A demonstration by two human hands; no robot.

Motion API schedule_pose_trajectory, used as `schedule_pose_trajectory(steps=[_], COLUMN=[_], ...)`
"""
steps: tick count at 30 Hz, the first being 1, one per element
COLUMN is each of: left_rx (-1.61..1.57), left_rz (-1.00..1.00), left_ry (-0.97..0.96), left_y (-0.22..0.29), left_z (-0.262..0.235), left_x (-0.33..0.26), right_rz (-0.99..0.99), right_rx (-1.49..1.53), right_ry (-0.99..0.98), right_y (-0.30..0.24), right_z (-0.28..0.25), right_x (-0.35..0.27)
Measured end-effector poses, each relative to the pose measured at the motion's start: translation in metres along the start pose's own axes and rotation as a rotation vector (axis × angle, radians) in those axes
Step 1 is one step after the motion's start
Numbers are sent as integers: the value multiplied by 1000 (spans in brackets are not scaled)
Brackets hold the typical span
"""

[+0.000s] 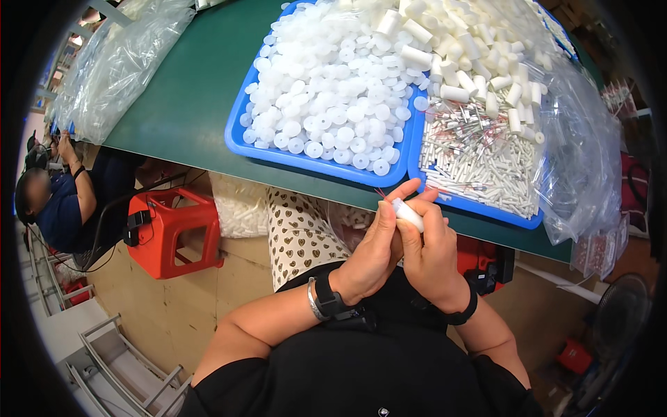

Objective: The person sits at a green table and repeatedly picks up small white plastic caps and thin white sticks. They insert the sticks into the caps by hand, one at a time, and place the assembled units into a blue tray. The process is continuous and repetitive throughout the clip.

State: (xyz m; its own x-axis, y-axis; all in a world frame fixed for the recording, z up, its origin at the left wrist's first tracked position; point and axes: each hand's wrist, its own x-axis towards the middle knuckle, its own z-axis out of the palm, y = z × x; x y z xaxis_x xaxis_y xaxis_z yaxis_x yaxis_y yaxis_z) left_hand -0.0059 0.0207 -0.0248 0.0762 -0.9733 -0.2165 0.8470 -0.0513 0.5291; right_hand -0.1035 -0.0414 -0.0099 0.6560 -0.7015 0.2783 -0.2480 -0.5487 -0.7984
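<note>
Small white tube (407,214), tilted, red wires protruding

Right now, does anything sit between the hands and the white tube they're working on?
No. Both the left hand and the right hand already grip the white tube directly, held just below the green table edge.

Green table (187,104) carries 2 blue trays (240,142), plastic bags (118,66).

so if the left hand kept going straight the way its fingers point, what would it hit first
Probably the near rim of the right-hand blue tray, with thin white tubes and red wires. The left hand points up and right, past the white tube it holds; depth is unclear.
</note>
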Motion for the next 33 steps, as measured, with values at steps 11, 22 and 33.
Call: schedule_pose_trajectory(steps=[11, 22, 33], left_rx=[74, 133, 597], left_rz=[-54, 18, 169], left_ry=[-51, 135, 315], left_y=[24, 4, 59], left_z=[-8, -8, -27], left_x=[-1, -8, -26], right_rz=[868, 138, -9], right_rx=[1175, 102, -200], right_ry=[-461, -227, -372], right_y=[5, 5, 41], right_z=[-25, 5, 10], right_x=[7, -15, -31])
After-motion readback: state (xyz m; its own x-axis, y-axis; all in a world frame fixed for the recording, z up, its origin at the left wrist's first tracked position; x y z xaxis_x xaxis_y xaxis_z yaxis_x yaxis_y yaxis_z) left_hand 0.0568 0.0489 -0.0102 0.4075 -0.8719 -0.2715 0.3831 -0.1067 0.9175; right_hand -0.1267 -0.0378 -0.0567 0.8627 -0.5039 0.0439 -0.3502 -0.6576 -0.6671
